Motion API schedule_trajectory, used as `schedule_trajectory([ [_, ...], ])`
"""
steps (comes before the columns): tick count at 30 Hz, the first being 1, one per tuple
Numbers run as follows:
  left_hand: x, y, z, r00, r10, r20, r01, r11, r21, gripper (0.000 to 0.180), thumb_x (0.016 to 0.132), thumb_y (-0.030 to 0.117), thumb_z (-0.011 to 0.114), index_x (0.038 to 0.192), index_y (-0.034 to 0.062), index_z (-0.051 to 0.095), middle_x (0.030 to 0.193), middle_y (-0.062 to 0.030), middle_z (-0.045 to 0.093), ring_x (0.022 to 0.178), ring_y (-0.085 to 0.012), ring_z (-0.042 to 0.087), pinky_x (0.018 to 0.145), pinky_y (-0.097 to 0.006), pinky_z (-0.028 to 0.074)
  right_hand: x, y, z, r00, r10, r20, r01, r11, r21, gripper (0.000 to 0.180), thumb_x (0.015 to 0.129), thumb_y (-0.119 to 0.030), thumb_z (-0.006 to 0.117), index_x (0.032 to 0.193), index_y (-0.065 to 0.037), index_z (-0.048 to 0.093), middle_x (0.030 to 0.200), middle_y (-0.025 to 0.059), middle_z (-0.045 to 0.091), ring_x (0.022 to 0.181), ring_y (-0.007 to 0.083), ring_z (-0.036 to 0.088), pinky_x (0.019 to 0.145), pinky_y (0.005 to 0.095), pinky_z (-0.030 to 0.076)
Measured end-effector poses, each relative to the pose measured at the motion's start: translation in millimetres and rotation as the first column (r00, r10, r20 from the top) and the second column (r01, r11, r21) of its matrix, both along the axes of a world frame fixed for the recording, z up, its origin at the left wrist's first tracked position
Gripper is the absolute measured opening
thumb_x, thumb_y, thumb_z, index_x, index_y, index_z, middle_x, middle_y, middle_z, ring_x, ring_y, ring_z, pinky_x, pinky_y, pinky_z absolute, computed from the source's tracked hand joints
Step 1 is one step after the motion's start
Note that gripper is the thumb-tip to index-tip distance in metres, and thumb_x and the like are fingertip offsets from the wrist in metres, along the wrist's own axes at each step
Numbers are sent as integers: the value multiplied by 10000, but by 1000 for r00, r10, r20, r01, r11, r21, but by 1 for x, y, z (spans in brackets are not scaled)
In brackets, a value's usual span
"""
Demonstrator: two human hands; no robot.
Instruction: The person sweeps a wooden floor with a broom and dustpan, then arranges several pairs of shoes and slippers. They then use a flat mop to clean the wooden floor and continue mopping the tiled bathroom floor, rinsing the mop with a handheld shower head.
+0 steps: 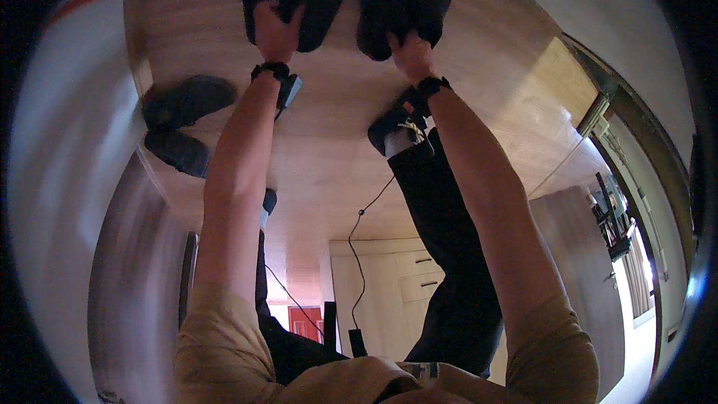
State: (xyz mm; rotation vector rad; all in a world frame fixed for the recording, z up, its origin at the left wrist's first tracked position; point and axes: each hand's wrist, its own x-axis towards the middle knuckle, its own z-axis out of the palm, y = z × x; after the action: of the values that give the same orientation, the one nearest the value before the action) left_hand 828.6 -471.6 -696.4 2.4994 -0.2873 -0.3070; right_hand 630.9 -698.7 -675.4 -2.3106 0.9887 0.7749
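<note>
From the head view, my only one, I record the left hand (277, 36) closed, in my judgement, on the heel ends of the marked slippers (323, 7), with thumb and fingers parted across the inner sides, presumably so one hand spans both. The right hand (413, 54) appears clamped likewise on the plain slippers (384, 7); dark fabric hides part of its fingers. Both pairs lie at the top of the view, toes away from the wearer, side by side. I cannot tell whether their soles bear on the floor (321, 164). A third dark pair (188, 101) lies untouched by the left wall, clear of both hands. A worn shoe (383, 133) stands near the right wrist.
</note>
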Motion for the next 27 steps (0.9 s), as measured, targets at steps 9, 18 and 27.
schedule_trajectory([
  [9,-46,65,6,985,-175,8,174,980,96,480,814,356,831,1121,49,626,1117,-199,614,1061,-412,589,880,-492,519,-23,9,-7,998,-21,61,23,999,-39,420,991,-276,536,1307,0,569,1009,249,680,932,403,682,772,520,588],
  [18,-42,71,8,988,-156,7,153,974,170,444,827,350,822,1103,68,618,1093,-185,607,1028,-374,614,826,-458,555,-23,16,-3,986,-16,165,30,996,-80,497,971,-372,594,1171,82,550,1024,330,669,931,505,655,785,541,559],
  [27,-113,208,72,984,81,-158,-58,987,148,454,848,245,759,1190,37,544,1145,-172,573,1090,-371,565,940,-461,479,-89,95,63,957,102,270,-160,967,199,151,962,-193,609,1006,-54,648,893,181,702,858,376,692,705,445,544],
])
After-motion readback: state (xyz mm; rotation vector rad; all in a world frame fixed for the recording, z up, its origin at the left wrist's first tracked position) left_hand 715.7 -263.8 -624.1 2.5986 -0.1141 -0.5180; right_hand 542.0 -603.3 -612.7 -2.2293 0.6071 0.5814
